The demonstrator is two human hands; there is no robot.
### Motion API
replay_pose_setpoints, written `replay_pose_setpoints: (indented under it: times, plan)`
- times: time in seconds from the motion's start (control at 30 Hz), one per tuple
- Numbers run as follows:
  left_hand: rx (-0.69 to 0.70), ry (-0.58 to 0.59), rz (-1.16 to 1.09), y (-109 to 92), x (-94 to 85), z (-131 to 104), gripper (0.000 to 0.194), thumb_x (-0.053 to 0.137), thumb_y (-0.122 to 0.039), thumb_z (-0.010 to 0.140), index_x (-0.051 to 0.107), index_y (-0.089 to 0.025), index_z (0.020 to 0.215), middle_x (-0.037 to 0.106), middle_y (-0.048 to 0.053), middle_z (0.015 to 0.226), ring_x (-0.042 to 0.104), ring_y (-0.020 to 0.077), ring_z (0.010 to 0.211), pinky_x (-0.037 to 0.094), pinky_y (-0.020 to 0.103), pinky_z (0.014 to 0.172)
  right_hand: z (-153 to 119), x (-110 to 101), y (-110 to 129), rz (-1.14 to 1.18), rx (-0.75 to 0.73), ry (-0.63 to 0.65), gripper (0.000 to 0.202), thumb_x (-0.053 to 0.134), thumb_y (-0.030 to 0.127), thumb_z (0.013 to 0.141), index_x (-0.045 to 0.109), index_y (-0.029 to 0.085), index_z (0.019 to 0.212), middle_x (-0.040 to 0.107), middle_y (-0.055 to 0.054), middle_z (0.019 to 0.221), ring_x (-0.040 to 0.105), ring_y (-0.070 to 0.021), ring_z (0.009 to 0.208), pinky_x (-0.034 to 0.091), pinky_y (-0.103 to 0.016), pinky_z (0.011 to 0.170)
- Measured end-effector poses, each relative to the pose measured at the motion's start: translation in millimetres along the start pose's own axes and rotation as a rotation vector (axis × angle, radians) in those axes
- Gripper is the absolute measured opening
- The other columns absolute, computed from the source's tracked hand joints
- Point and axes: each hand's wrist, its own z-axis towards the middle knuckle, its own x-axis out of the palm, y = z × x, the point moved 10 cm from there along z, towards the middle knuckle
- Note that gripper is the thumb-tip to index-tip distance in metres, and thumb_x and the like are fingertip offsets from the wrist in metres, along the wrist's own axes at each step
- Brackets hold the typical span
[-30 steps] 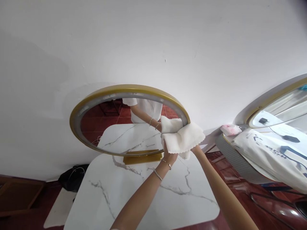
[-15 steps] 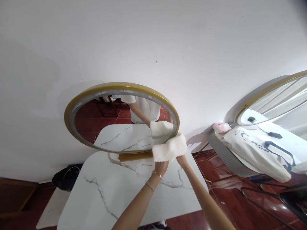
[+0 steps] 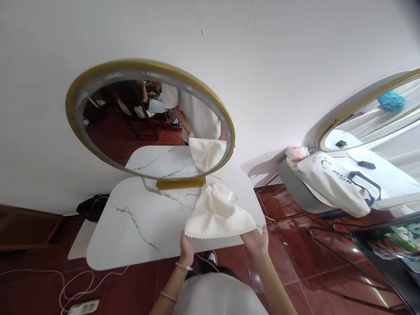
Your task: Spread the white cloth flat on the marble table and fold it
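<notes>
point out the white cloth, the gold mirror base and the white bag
White cloth (image 3: 220,218): head view, middle of its spread face.
Gold mirror base (image 3: 181,183): head view, middle of its front.
White bag (image 3: 333,180): head view, its upper side.

I wear a pale shirt (image 3: 218,295), dark trousers (image 3: 231,272), a black-and-white shoe (image 3: 212,257), and on my left arm (image 3: 175,282) two thin bracelets (image 3: 168,296).

White cloth (image 3: 219,216) spread between both hands: left hand (image 3: 187,248) holds its lower left corner, right hand (image 3: 256,241) its lower right. Cloth is over the near part of the marbled bench (image 3: 131,227); contact with the top cannot be told. Gold-rimmed round mirror (image 3: 154,131) stands behind, apart from cloth, reflecting it. Right side: second mirror (image 3: 367,116), printed white bag (image 3: 328,175). Lower left: power strip (image 3: 84,307) on red floor (image 3: 131,293).
</notes>
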Motion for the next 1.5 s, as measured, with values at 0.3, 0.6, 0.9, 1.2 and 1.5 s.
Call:
replay_pose_setpoints:
  times: [0.3,0.6,0.9,1.2,1.5]
  plan:
    - [-0.381,-0.125,-0.474,2.2,-44.5,-22.7,0.076,0.085,-0.038,0.059,0.051,-0.018,0.125,0.073,0.006,0.089,0.069,0.0192,0.079,0.055,0.027,0.067,2.2,2.9,39.5,-0.124,-0.092,-0.134,0.043,0.084,0.035,0.054,0.067,0.018,0.089,0.073,-0.004,0.088,0.068,-0.0212,0.084,0.057,-0.027,0.070]
    - [-0.139,0.143,-0.457,-80.2,-86.7,-78.1,0.079,0.088,-0.035,0.050,0.065,-0.025,0.124,0.071,0.009,0.106,0.065,0.0275,0.102,0.055,0.037,0.089,-93.9,6.9,115.0,-0.264,-0.152,0.084,0.036,0.077,0.041,0.064,0.073,0.022,0.093,0.073,-0.007,0.089,0.067,-0.0202,0.073,0.056,-0.028,0.057]
    - [0.034,0.019,0.083,-106.9,-88.9,-4.6,0.053,0.060,-0.059,0.076,0.039,-0.020,0.047,0.036,-0.006,0.043,0.036,0.0087,0.045,0.031,0.022,0.046,-42.8,6.9,140.2,-0.501,-0.249,-0.058,0.040,0.086,0.047,0.059,0.068,0.015,0.076,0.074,-0.011,0.076,0.072,-0.0236,0.069,0.054,-0.023,0.047]
    - [0.115,-0.059,0.219,-61.4,-18.1,139.3,0.037,0.053,-0.046,0.081,0.055,-0.020,0.054,0.055,-0.002,0.045,0.052,0.0135,0.045,0.041,0.025,0.052,117.1,47.1,100.7,-0.621,-0.255,-0.096,0.035,0.078,0.044,0.064,0.060,0.018,0.077,0.075,-0.012,0.078,0.074,-0.0286,0.082,0.061,-0.042,0.076]
    - [0.441,-0.211,0.304,-59.2,15.8,110.5,0.027,0.040,-0.031,0.095,0.062,-0.020,0.106,0.065,0.012,0.111,0.062,0.0221,0.110,0.051,0.039,0.095,104.8,50.5,75.9,-0.812,-0.526,-0.107,0.061,0.061,0.049,0.081,0.047,0.016,0.131,0.063,-0.020,0.126,0.062,-0.0285,0.115,0.052,-0.048,0.096]
